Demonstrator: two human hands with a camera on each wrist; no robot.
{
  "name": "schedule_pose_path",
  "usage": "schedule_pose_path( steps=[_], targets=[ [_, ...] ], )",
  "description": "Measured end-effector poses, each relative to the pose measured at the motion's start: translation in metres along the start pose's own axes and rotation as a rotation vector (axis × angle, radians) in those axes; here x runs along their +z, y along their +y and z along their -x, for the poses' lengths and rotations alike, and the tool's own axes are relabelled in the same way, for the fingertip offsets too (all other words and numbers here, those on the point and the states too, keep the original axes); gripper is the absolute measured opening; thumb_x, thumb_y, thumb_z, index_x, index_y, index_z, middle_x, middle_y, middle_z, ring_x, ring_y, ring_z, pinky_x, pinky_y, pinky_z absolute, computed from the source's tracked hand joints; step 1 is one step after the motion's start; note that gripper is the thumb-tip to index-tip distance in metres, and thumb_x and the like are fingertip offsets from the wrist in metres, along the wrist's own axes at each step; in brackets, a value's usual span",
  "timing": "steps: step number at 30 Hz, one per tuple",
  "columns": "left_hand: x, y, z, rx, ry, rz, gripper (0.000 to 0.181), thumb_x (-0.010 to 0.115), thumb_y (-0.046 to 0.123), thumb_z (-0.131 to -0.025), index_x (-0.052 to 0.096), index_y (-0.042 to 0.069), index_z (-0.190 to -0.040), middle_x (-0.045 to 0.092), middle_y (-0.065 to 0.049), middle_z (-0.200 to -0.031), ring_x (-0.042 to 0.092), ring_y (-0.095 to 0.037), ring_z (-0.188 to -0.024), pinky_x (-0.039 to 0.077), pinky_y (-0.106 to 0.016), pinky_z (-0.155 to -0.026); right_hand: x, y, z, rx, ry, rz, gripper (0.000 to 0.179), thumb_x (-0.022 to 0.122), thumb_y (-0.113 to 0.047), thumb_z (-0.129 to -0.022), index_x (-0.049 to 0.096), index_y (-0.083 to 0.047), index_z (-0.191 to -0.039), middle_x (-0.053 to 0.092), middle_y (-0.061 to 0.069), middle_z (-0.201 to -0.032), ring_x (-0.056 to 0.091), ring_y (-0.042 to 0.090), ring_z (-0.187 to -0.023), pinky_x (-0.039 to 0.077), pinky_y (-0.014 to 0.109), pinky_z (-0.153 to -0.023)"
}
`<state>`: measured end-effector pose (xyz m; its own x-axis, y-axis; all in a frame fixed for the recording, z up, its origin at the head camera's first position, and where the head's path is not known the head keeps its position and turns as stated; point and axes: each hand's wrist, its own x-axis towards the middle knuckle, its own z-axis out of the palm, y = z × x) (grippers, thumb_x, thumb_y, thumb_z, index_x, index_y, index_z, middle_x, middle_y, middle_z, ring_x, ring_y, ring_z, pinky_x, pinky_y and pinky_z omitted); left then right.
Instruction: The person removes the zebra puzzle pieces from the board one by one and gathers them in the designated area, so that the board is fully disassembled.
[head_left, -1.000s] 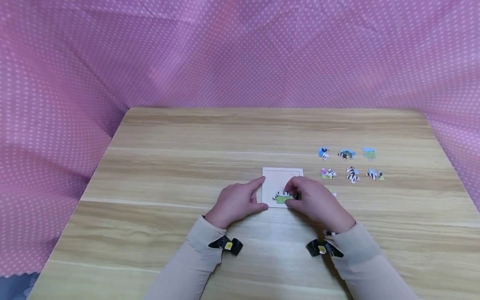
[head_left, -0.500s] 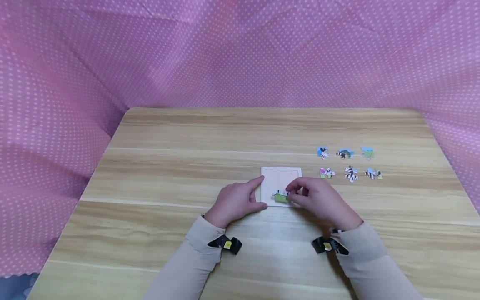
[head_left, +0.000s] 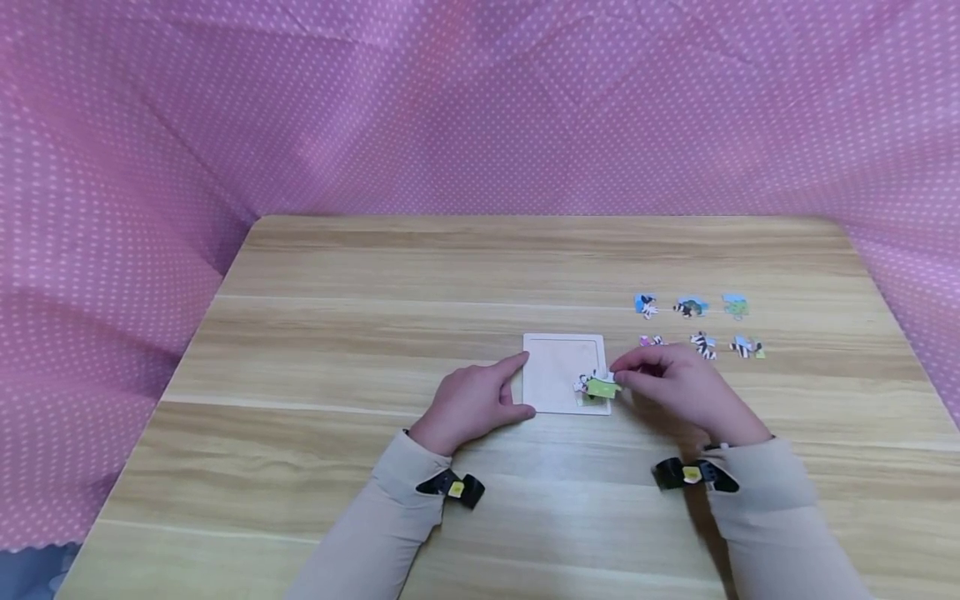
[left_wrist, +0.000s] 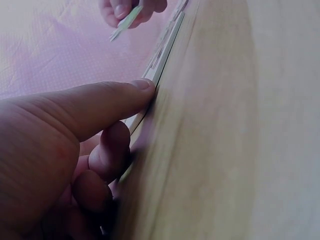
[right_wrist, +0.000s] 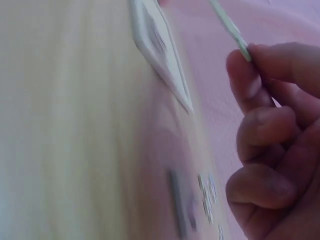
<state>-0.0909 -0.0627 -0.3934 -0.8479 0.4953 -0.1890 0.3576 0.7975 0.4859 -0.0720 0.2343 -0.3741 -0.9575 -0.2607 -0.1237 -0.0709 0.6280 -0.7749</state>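
We are in the middle of fitting a jigsaw piece into the white puzzle tray at the centre of the wooden table. Our right hand pinches the green-and-zebra piece between thumb and fingertips, clamped on its right edge, and holds it lifted over the tray's lower right corner; the left wrist view shows the piece tilted and clear of the surface, at the top of that frame. Our left hand steadies the tray from the left side, index finger laid straight along its edge and thumb against the lower left corner, the remaining fingers loosely tucked, gripping nothing.

Six more pieces lie in two rows toward the right of the head frame, among them a blue piece in the upper row and a zebra piece in the lower row, all well apart from the tray. There may be another piece lying in the tray beneath the held one, but the view is too small to be sure.

The step in hand, as we judge it, is trying the piece for position. The next move calls for levelling it, lining its edges with the tray's corner and lowering it flat while the left hand keeps the tray from sliding.
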Motion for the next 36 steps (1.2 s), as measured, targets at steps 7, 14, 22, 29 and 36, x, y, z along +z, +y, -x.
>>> schedule_pose_path(
  steps=[7, 14, 22, 29, 36],
  targets=[
    [0.001, 0.000, 0.000, -0.004, 0.000, 0.005, 0.077, 0.078, 0.046, -0.085, 0.048, 0.018, -0.151, 0.056, 0.016, -0.068, 0.052, -0.004, -0.060, 0.041, -0.028, -0.061, -0.025, 0.018, 0.009, 0.072, -0.015, 0.026, 0.013, 0.068, -0.025, -0.097, 0.075, -0.015, -0.102, 0.070, 0.003, -0.102, 0.055, 0.023, -0.086, 0.048, 0.029, -0.069],
    [0.000, 0.000, 0.000, -0.006, -0.002, 0.001, 0.078, 0.078, 0.046, -0.085, 0.048, 0.018, -0.151, 0.056, 0.016, -0.068, 0.052, -0.003, -0.060, 0.041, -0.027, -0.061, -0.049, 0.039, 0.020, 0.091, -0.023, 0.006, 0.018, 0.061, -0.024, -0.101, 0.071, -0.011, -0.107, 0.068, 0.005, -0.112, 0.055, 0.014, -0.100, 0.041, 0.022, -0.084],
    [-0.001, 0.000, 0.001, -0.006, -0.004, 0.009, 0.078, 0.078, 0.046, -0.085, 0.047, 0.017, -0.151, 0.056, 0.016, -0.068, 0.052, -0.004, -0.060, 0.041, -0.027, -0.061, -0.068, 0.058, 0.028, 0.135, -0.023, 0.003, 0.021, 0.057, -0.021, -0.103, 0.068, -0.004, -0.111, 0.065, 0.009, -0.114, 0.052, 0.009, -0.097, 0.040, 0.020, -0.082],
    [-0.002, 0.000, 0.001, -0.007, -0.003, 0.004, 0.078, 0.078, 0.046, -0.085, 0.047, 0.017, -0.151, 0.056, 0.016, -0.068, 0.052, -0.004, -0.060, 0.041, -0.027, -0.062, -0.076, 0.067, 0.033, 0.156, -0.031, 0.067, 0.022, 0.060, -0.023, -0.102, 0.071, -0.007, -0.111, 0.066, 0.009, -0.116, 0.053, 0.003, -0.095, 0.042, 0.018, -0.078],
    [-0.002, 0.001, 0.001, -0.010, -0.004, 0.007, 0.078, 0.078, 0.045, -0.085, 0.047, 0.017, -0.151, 0.056, 0.015, -0.068, 0.052, -0.005, -0.060, 0.041, -0.028, -0.061, -0.079, 0.072, 0.035, 0.233, -0.047, 0.117, 0.029, 0.060, -0.033, -0.102, 0.071, -0.009, -0.113, 0.066, 0.011, -0.120, 0.053, 0.009, -0.100, 0.040, 0.024, -0.082]
  ],
)
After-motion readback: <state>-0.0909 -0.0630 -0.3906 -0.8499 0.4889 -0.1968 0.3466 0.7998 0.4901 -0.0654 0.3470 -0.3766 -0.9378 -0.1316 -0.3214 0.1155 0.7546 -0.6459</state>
